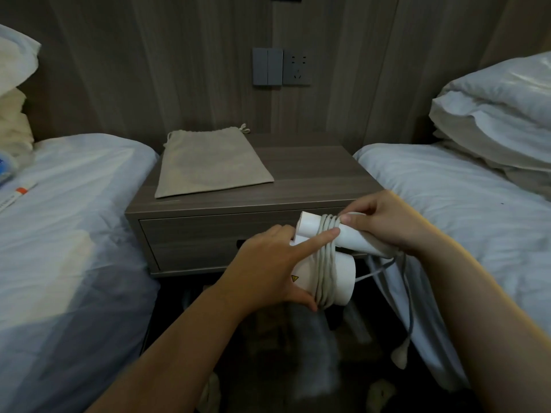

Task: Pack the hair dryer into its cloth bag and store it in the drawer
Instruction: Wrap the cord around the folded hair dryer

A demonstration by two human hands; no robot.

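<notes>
Holding the hair dryer [343, 277] in the air with both hands, just in front of the table [313, 174]. Wrapping the right hand [390, 226] round the folded handle, fingers curled, thumb on top by the coils. Spanning the barrel with the left hand [268, 263], thumb underneath, index finger laid straight across the cord [323, 263]. Probably pinning the loops so as to stop them sliding off while winding. Winding not done by the look of it. Loose tail of cord down the right side to the plug [399, 357], low beside the right bed [447, 204]; likely needs taking up or tucking in before bagging. Further out, on the left half of the table, well apart from both hands: cloth bag [208, 162], flat, empty-looking, drawstring mouth toward the wall. Below the tabletop, drawer [190, 236] closed, so needs a free hand to pull it. In the way: the dangling tail, apt to snag on the bag mouth. Left bed [74, 219] close on the other side, narrow gap. Socket [296, 70] on the wall above, nothing plugged in.
</notes>
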